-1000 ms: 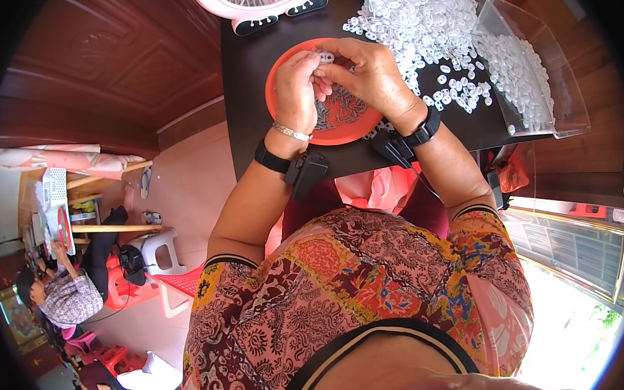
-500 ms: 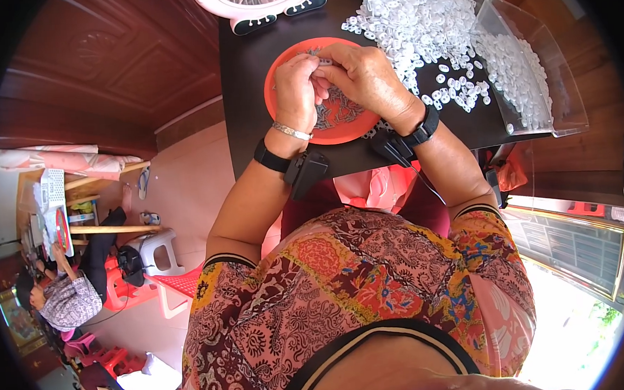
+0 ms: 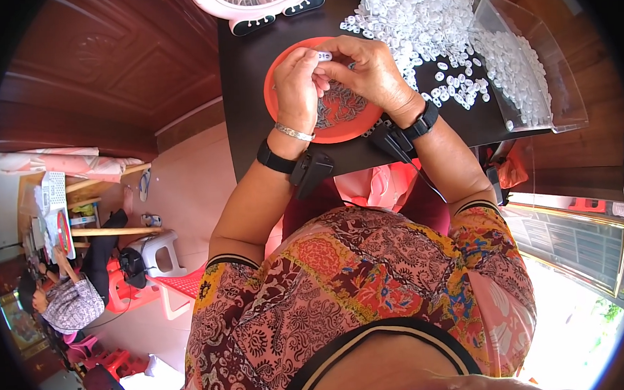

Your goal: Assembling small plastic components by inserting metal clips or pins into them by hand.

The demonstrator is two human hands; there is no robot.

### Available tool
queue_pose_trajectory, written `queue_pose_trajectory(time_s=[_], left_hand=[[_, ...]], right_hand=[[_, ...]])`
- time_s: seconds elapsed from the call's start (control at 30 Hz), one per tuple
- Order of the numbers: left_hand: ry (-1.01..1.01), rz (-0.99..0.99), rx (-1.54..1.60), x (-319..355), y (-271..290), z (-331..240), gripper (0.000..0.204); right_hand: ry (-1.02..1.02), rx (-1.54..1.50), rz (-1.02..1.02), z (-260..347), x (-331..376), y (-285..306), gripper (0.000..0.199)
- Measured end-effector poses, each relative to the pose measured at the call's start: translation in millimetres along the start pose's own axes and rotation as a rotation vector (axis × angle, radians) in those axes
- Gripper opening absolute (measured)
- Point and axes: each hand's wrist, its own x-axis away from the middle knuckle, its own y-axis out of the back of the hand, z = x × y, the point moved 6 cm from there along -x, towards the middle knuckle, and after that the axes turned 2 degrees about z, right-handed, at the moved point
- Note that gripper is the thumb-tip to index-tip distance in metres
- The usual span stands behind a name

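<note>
Over a round orange-red tray [image 3: 356, 128], my two hands meet at the fingertips. My left hand [image 3: 296, 86] is closed, pinching a small white oval plastic piece [image 3: 324, 56] with dark holes or marks. Curled around that piece's other end, my right hand [image 3: 368, 72] has thumb and forefinger drawn together; whatever is between them is hidden. Many small grey metal-looking pieces [image 3: 337, 107] lie in the tray under my hands. Each wrist wears a black strap with a dark device.
A large heap of white oval pieces [image 3: 419, 20] covers the dark table's [image 3: 246, 78] far right, with several strewn nearby. More fill a clear plastic bin [image 3: 517, 78]. A pink fan [image 3: 256, 0] stands at the far edge. Another person [image 3: 74, 303] sits at a bench on the left.
My right hand has turned and shifted slightly, fingers opening a little, so the white oval piece in my left fingertips shows more. My left hand is nearly still.
</note>
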Motion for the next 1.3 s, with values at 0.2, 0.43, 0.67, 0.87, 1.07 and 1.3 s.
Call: queue_pose_trajectory(time_s=[0.2, 0.43, 0.67, 0.87, 1.07, 1.3], left_hand=[[0.005, 0.047, 0.046, -6, -4, 5, 0.021], [0.005, 0.062, -0.034, -11, -1, 12, 0.022], [0.010, 0.096, -0.021, -14, -1, 14, 0.021], [0.017, 0.086, -0.069, -17, 1, 17, 0.023], [0.044, 0.079, -0.117, -17, 1, 19, 0.024], [0.019, 0.098, -0.047, -21, -7, 18, 0.022]], right_hand=[[-0.107, 0.015, -0.045, -16, 1, 16, 0.024], [-0.060, 0.119, -0.339, 11, 0, 102, 0.027], [-0.212, 0.605, -0.659, 26, 31, 213, 0.019], [-0.497, 1.147, -0.642, -40, 74, 276, 0.022], [-0.386, 1.066, -0.638, -36, 71, 256, 0.020], [-0.243, 0.856, -0.361, -50, 74, 188, 0.019]])
